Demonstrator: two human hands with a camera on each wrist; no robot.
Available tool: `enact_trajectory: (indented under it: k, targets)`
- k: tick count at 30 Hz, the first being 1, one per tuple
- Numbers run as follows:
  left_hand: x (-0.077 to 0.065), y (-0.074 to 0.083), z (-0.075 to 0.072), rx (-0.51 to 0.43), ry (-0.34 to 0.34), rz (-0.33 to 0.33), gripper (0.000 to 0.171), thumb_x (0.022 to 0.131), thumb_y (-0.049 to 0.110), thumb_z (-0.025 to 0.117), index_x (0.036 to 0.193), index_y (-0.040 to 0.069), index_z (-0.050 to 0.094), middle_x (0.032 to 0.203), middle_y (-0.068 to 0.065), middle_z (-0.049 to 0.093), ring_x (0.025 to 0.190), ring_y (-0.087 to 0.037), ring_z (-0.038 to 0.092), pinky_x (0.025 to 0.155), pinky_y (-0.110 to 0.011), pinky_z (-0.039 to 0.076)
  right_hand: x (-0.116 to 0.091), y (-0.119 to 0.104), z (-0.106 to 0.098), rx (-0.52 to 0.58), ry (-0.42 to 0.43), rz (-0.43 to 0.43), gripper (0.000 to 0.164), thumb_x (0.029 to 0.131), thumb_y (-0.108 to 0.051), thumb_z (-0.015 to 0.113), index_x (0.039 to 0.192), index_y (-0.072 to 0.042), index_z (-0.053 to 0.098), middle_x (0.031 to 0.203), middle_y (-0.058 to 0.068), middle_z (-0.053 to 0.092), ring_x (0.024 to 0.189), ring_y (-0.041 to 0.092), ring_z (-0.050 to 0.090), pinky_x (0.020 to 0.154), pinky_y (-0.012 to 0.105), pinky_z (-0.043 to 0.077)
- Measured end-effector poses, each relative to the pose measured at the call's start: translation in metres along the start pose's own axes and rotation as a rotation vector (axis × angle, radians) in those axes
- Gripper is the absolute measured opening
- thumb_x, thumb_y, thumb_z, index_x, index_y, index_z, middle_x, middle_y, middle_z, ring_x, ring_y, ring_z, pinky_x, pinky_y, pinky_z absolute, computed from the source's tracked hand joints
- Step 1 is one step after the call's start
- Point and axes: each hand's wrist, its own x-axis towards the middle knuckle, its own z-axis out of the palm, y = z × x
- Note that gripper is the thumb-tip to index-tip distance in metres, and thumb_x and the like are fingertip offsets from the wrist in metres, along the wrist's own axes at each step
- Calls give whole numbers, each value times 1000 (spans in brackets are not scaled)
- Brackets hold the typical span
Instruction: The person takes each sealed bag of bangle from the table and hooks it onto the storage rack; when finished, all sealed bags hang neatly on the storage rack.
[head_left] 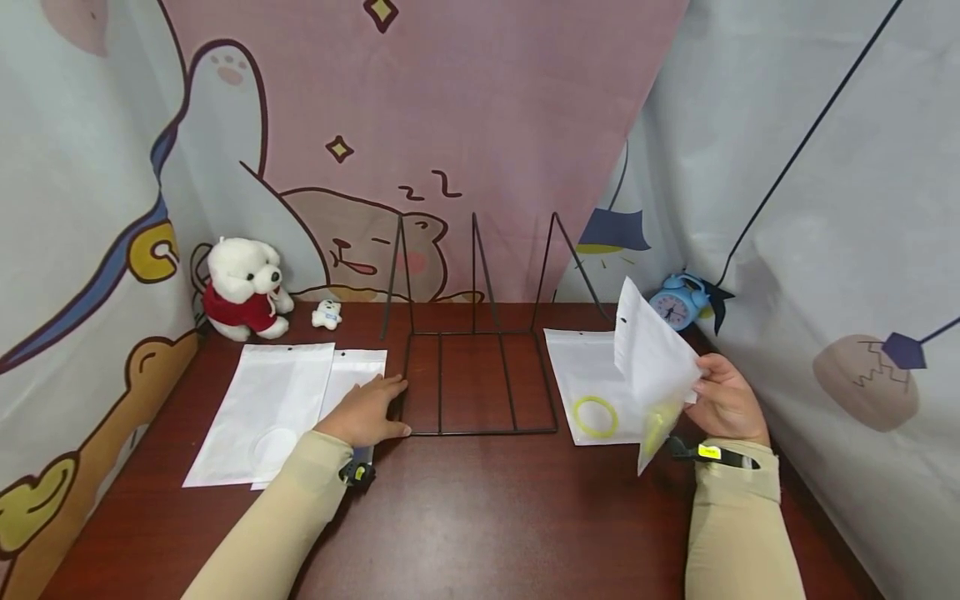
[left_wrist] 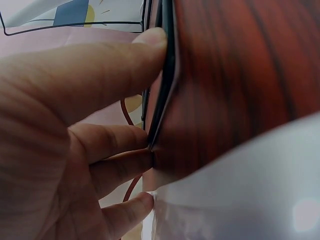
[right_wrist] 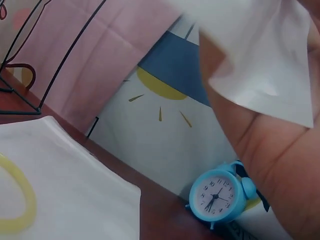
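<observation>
A white bag (head_left: 648,346) is tilted in the air, its right edge pinched by the right hand (head_left: 727,404) (something yellow shows near its lower end), and in the head view it partly hides a flat bag (head_left: 581,367) with a yellow ring (head_left: 577,417), on or inside it, I cannot tell which. To their left stands a wire rack (head_left: 480,433), its near left corner touched by the left hand (head_left: 363,412), thumb spread from the fingers. Farther out on the counter (head_left: 487,517) are two overlapping bags (head_left: 281,392), a teddy (head_left: 243,287), a tiny toy (head_left: 327,314) and a blue clock (head_left: 672,308).
</observation>
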Motion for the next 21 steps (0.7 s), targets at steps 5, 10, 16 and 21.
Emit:
enact_trajectory:
  k: [5,10,16,21]
  targets:
    - [0,0,0,4,0,2,85,91,34,82,157,-3,44,167,-21,38,157,-47,27,124,-72,20,0,-2,0,50,-17,-6,48,103,22,29,136,10,62,135,24,68,116,34,68,93,40,58]
    - [-1,1,-1,5,2,3,85,92,34,82,157,-3,44,167,-21,38,157,-47,27,123,-72,20,4,-4,5,69,-46,-23,47,103,22,29,136,10,60,136,24,67,122,34,66,98,41,56]
    - [-1,2,-2,2,1,2,84,91,34,82,157,-3,44,167,-22,38,157,-48,26,123,-72,20,8,-5,10,36,-42,-18,46,104,22,30,135,11,61,137,24,67,120,34,67,96,41,57]
    - [-1,2,-1,2,0,-2,84,92,34,82,157,-3,44,167,-21,38,158,-47,26,124,-71,20,11,-5,15,-11,-24,0,47,104,22,30,136,11,62,138,24,66,114,34,68,91,39,58]
